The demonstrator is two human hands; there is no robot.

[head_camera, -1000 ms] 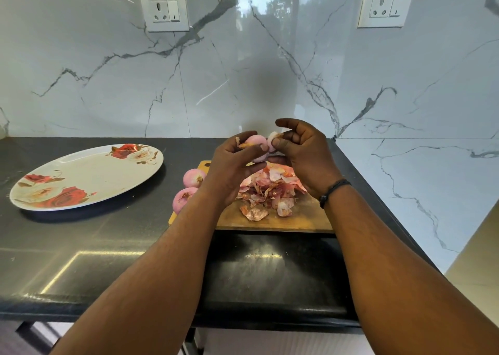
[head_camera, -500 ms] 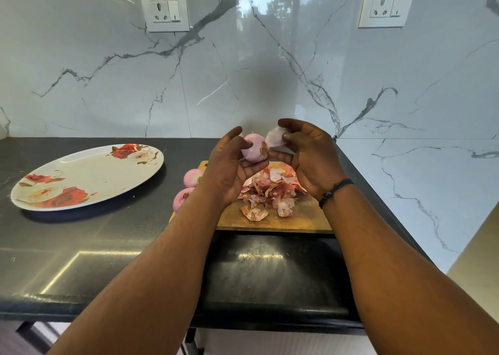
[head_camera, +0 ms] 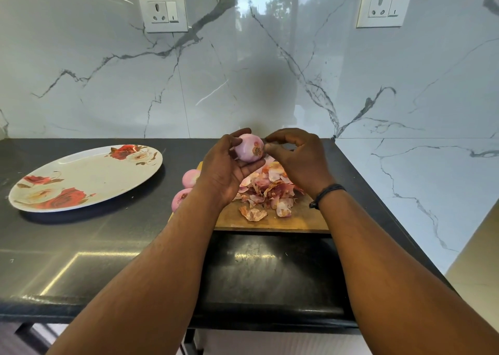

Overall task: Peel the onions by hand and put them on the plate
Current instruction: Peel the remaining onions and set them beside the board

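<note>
While the left hand (head_camera: 225, 169) cups the nearly bare onion (head_camera: 249, 148) above the peel pile (head_camera: 266, 190), right hand (head_camera: 295, 159) fingertips apparently pinching at its root, a slick slip could drop it short of the plate (head_camera: 81, 190).

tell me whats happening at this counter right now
A person is peeling onions by hand. The left hand grips a pale pink peeled onion above the wooden cutting board, while the right hand picks at its side. Two more pink onions wait beside the board; the rose-patterned oval plate holds none.
</note>
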